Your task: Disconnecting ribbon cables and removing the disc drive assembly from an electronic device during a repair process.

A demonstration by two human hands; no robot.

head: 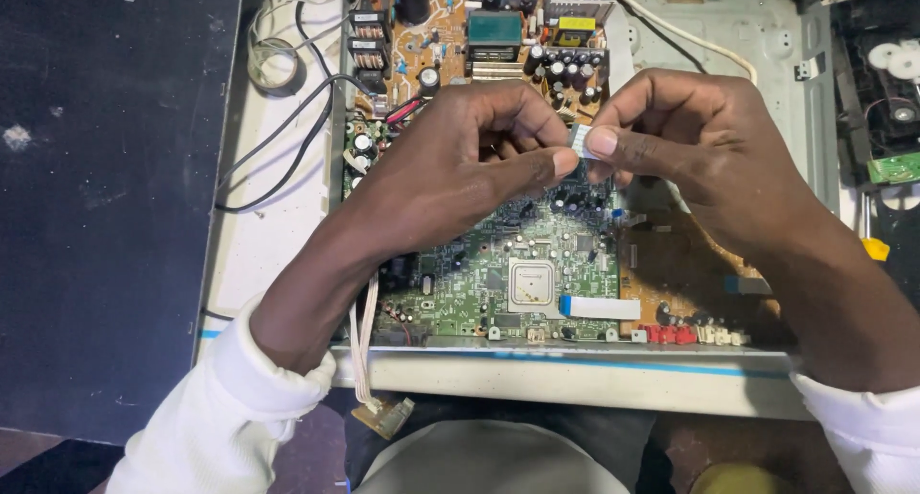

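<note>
Both hands meet above an opened electronic device. My left hand (460, 163) and my right hand (690, 144) pinch the end of a small white flat ribbon cable (581, 137) between thumbs and forefingers. Under them lies a green circuit board (498, 274) with a square silver chip (531, 285). A brown power board (460, 34) with capacitors and coils sits farther back. Another white flat cable (602, 307) lies on the green board's near right side. The cable's far end is hidden behind my fingers.
The device's metal chassis (757, 44) lies on a white table (259, 245). Black wires (287, 139) and a tape roll (273, 63) sit at the left. A disc drive mechanism (886, 72) stands at the right. A small board on white wires (381, 415) hangs over the front edge.
</note>
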